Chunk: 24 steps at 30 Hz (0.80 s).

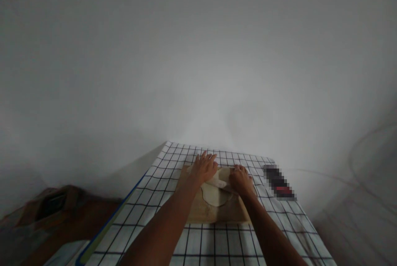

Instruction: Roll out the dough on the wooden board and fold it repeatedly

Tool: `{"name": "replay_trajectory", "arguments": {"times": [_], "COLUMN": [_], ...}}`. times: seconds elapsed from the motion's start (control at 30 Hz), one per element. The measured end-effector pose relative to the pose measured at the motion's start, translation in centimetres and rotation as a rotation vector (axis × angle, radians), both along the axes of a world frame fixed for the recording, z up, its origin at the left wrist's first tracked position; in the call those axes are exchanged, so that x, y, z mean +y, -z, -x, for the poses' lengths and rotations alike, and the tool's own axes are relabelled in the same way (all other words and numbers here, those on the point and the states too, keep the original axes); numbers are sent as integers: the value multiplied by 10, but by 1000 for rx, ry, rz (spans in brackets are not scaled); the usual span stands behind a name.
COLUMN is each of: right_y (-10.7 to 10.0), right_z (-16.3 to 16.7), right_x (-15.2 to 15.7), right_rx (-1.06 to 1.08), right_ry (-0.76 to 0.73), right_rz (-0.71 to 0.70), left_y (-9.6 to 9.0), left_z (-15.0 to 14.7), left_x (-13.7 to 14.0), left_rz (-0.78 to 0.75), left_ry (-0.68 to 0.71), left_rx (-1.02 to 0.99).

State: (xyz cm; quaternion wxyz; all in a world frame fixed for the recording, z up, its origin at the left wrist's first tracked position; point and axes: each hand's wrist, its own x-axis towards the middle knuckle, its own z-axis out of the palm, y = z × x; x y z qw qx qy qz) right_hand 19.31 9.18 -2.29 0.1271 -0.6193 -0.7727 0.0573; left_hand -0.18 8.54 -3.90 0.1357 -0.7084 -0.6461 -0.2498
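A flattened sheet of pale dough [214, 196] lies on a wooden board [204, 215]. Across the dough runs a light-coloured rolling pin [217, 183], its ends covered by my hands. My left hand [205, 168] rests over the pin's left part, fingers stretched forward and apart. Curled around the right end is my right hand [241, 178], with its fingers bent down. Part of the dough shows beyond the pin, between the hands. What lies right under each palm is hidden.
The board stands on a table with a white, black-checked cloth [149, 212]. A pixelated dark object with a red patch [279, 183] lies at the table's right side. A plain wall [198, 59] rises behind. Brown wooden furniture [58, 206] stands low at the left.
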Motion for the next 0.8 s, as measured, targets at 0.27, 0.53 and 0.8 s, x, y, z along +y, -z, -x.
{"name": "replay_trajectory", "arguments": {"times": [0.27,0.53,0.8], "right_y": [-5,-1,5], "right_z": [1,-2,-10], "right_x": [-18,-40,-66], "right_rx": [-37,-73,-129], "right_ry": [-6,-53,-79], "right_rz": [-22,-100,-170], "left_y": [6,9,12], "left_z": [-9,-21,-38], "left_x": [-36,-80,-125], "left_rz": [0,-59,-81], "left_ry": [-82,-168,-189], "left_rx": [-40,-37,-77]}}
